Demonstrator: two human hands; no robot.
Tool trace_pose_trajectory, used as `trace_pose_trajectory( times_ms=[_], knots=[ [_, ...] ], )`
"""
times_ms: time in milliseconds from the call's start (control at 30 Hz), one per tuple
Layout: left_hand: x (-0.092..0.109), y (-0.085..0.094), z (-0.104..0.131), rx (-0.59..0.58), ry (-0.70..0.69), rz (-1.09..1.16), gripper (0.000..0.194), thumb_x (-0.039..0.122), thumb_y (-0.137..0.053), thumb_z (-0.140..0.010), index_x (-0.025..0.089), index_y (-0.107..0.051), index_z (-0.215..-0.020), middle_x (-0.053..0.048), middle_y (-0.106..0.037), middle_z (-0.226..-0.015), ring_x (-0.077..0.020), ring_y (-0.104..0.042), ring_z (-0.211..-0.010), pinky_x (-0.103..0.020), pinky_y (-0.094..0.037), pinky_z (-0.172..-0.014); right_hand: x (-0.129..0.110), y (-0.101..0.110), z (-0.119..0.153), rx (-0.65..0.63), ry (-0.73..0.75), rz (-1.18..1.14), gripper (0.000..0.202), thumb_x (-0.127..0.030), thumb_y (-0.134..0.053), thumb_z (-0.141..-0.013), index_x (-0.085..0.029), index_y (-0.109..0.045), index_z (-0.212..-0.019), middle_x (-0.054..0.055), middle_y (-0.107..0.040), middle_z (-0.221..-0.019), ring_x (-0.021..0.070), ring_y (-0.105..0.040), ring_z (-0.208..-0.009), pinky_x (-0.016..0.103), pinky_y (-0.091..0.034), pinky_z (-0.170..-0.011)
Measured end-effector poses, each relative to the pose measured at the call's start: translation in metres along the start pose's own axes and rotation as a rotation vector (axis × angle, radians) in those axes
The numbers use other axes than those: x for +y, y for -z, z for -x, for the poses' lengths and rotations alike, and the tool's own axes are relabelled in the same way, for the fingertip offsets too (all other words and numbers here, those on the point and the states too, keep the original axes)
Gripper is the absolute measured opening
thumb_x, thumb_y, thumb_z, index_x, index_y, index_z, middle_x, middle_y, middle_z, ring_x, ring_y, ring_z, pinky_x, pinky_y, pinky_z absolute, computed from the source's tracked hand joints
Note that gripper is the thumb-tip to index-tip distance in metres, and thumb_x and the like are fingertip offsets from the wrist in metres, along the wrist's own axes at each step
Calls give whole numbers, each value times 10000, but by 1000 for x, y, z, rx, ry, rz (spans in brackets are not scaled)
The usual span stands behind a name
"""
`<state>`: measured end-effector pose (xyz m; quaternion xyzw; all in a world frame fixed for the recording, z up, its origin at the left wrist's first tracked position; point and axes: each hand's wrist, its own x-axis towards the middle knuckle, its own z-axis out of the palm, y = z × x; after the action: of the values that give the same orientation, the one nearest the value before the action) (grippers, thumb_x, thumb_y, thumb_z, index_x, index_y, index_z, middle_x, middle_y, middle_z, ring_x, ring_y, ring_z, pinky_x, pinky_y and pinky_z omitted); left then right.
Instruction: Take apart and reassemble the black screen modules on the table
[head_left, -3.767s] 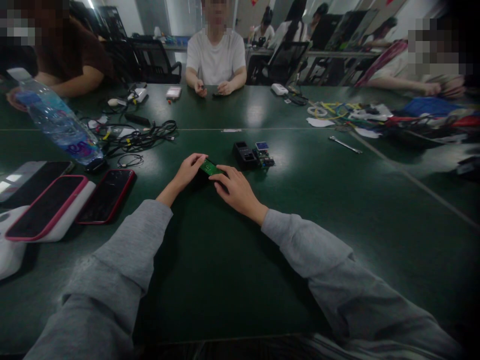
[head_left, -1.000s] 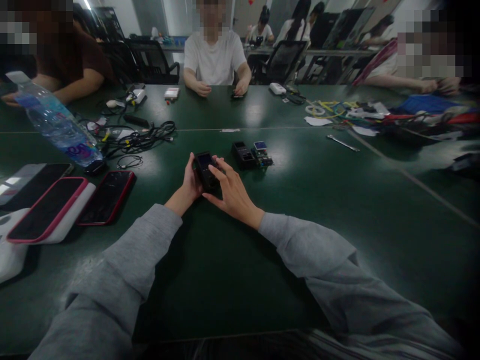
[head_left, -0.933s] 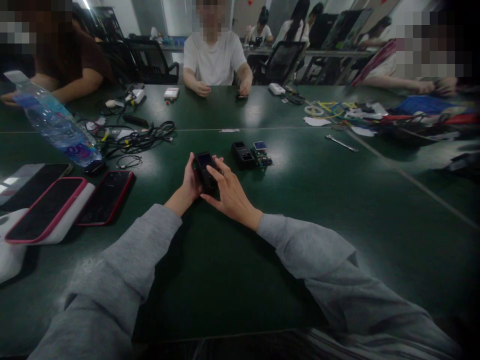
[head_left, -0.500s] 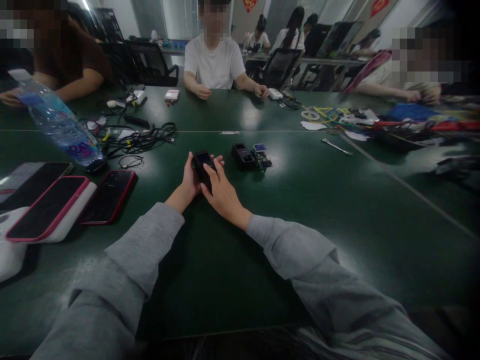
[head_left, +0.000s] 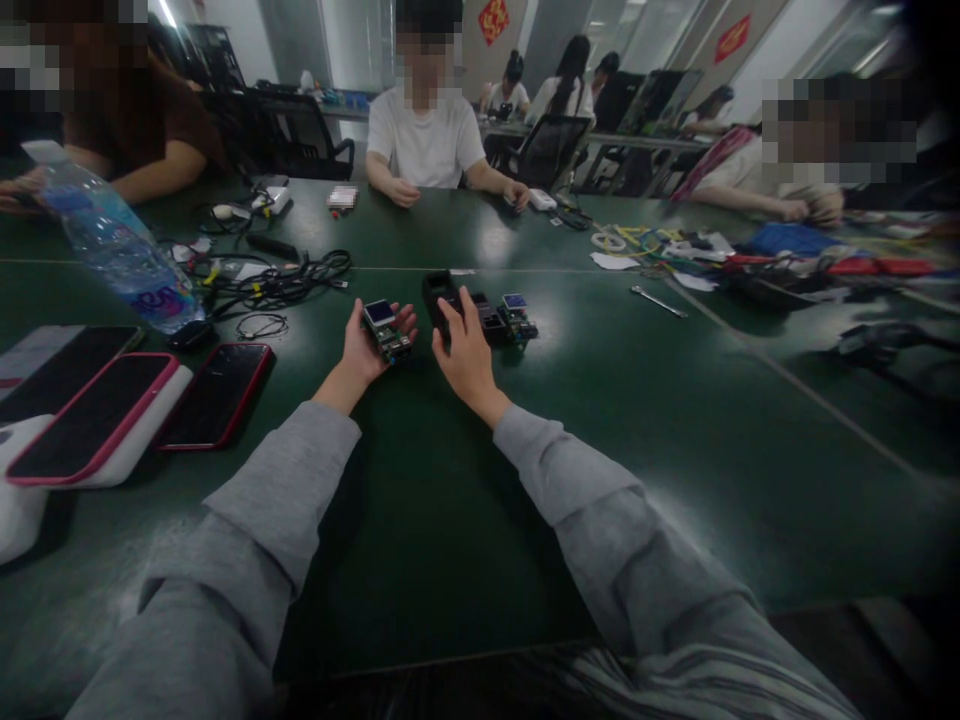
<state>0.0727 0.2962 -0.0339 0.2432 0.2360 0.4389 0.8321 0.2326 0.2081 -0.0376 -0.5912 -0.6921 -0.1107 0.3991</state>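
At frame center I have two circuit boards (head_left: 392, 346) and two black cases (head_left: 438, 286); at left, two red-rimmed phones (head_left: 217, 398), one bottle (head_left: 124, 250).

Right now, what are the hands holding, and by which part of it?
The left hand supports a circuit board from beneath, screen up. The right hand overlaps a black case; whether it grips cannot be told.

Face-up circuit board (head_left: 389, 341) near black casing (head_left: 436, 284)
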Motion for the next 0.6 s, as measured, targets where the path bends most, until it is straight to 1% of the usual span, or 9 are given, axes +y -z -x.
trace_pose_trajectory(
  times_ms=[100,167,267,400,500,600],
  knots=[
    [11,10,-4,29,-65,-1,616,633,-277,-939,179,-585,-1217,-105,-742,-1060,-209,-681,-1062,-355,-535,-914,5,-12,0,-79,-37,22,456,-223,-391,-990,-143,-412,-1439,175,-253,-1569,314,-311,-1433,527,-441,-1088],
    [12,13,-5,31,-73,-7,616,633,-274,-937,181,-585,-1215,-107,-741,-1064,-213,-676,-1077,-357,-535,-913,6,-17,-1,-104,-59,32,457,-218,-392,-990,-122,-420,-1435,196,-259,-1563,326,-318,-1427,528,-446,-1081],
    [10,12,-5,10,-46,-29,613,642,-295,-929,179,-596,-1194,-111,-739,-1076,-224,-674,-1086,-362,-539,-907,8,-22,-3,-144,-101,61,470,-231,-409,-993,-95,-416,-1443,222,-268,-1552,341,-326,-1420,526,-443,-1081],
    [8,8,-3,6,-44,-62,618,636,-269,-936,175,-603,-1177,-118,-729,-1113,-226,-671,-1097,-362,-543,-892,9,-26,-4,-243,-136,106,522,-269,-449,-994,-36,-392,-1458,273,-290,-1526,373,-366,-1391,528,-428,-1088],
    [8,8,-2,8,-49,-66,623,627,-251,-943,180,-592,-1210,-119,-728,-1113,-224,-668,-1105,-371,-538,-900,9,-28,-2,-244,-137,114,556,-306,-446,-1001,-24,-362,-1473,282,-258,-1539,385,-316,-1416,552,-381,-1112],
    [9,10,-3,-15,-42,-38,612,628,-277,-940,184,-589,-1223,-119,-731,-1103,-229,-673,-1092,-387,-531,-917,9,-29,0,-217,-111,100,565,-342,-430,-1008,-56,-341,-1487,259,-242,-1556,380,-252,-1445,591,-336,-1125]
  ],
)
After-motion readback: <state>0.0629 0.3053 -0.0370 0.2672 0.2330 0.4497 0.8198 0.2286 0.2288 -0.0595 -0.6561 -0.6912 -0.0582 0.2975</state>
